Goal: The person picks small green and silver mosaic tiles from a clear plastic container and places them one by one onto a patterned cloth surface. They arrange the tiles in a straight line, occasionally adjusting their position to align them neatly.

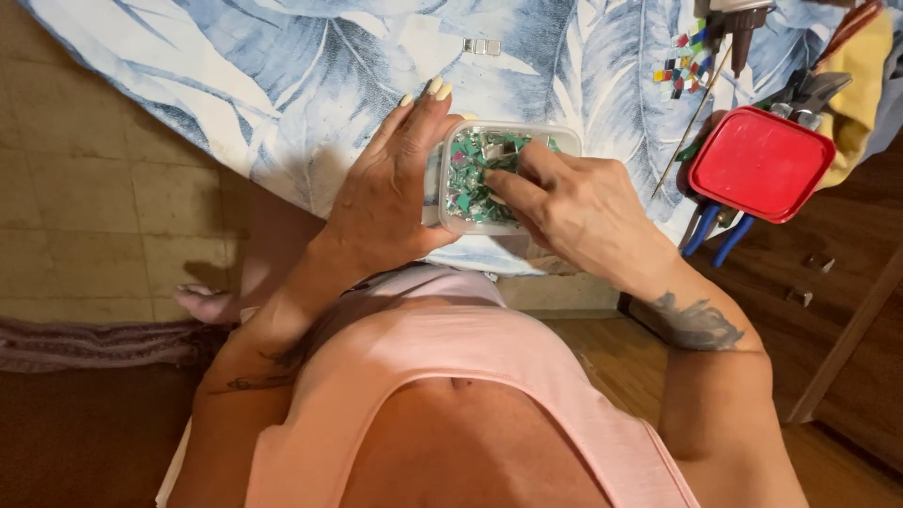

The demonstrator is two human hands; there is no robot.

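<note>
A small clear plastic tub (451, 218) full of green and silvery mosaic chips (470, 169) sits at the near edge of a surface covered in blue leaf-print cloth (282, 75). My left hand (390, 193) cups the tub's left side, fingers raised along its wall. My right hand (569, 202) reaches in from the right, its fingertips down among the chips. Whether they pinch a chip is hidden.
A red square lid (760, 162) lies to the right over blue-handled pliers (717, 230). Several coloured tiles (682, 68) and a thin stick (691, 122) lie at the back right beside a glue nozzle (738, 28). A small metal clip (482, 46) rests on the cloth.
</note>
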